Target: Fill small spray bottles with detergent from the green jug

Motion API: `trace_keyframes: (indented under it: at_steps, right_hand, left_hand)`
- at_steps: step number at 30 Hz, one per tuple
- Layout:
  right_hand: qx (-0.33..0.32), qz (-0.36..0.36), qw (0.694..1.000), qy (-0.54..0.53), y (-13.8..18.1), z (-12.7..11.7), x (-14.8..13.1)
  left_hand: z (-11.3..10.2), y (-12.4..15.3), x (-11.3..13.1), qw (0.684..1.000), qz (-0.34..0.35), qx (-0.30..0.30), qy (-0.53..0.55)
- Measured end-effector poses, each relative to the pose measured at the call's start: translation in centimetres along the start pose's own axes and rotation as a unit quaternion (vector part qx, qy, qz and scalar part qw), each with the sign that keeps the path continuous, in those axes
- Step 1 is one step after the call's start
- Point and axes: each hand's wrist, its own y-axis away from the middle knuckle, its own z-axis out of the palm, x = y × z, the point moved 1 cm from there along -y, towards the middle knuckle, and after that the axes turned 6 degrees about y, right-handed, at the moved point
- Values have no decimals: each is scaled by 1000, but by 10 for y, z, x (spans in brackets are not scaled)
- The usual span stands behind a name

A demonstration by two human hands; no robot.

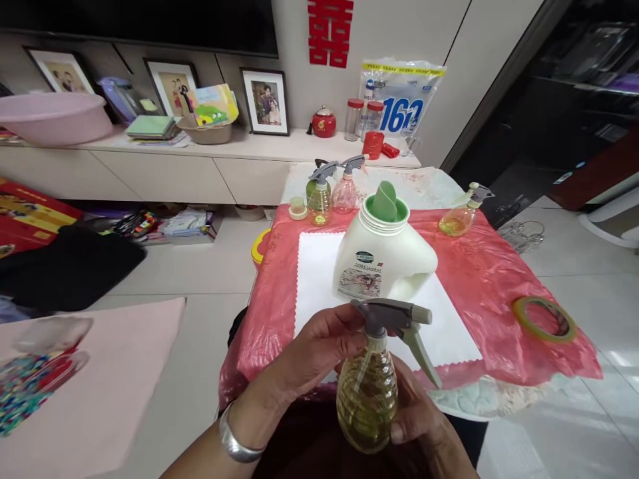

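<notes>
The left hand (322, 342) is pinching the grey spray head (392, 314) with curled fingers, and the right hand (417, 419) is cupping the lower body of the same spray bottle (367, 402). This bottle is staying nearly upright at the near side of the counter (464, 415). Just beyond it, a white jug (384, 259) is standing and hiding part of the white paper (314, 279). A tape roll (543, 334) is lying at right; a pink bottle (344, 194) is standing at far left.
</notes>
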Motion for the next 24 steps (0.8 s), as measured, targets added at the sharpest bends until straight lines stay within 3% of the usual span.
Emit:
trace_keyframes:
  at_steps: [3, 8, 15, 21, 24]
  right_hand:
    - [-4, 6, 1000, -12, 3, -4, 8]
    - [10, 2, 1000, -19, 5, -7, 9]
    - [27, -8, 998, 48, 2, -4, -3]
    - [31, -7, 998, 46, 6, -3, -3]
    - [32, -4, 998, 52, 6, -1, -3]
  left_hand:
    - [-1, 1, -1, 1000, -13, 12, 2]
    - [-2, -4, -9, 999, 24, 25, 18]
    - [1, -8, -14, 995, 54, 80, 22]
    - [1, 0, -8, 999, 25, 26, 19]
    - [-1, 1, -8, 999, 19, 42, 27]
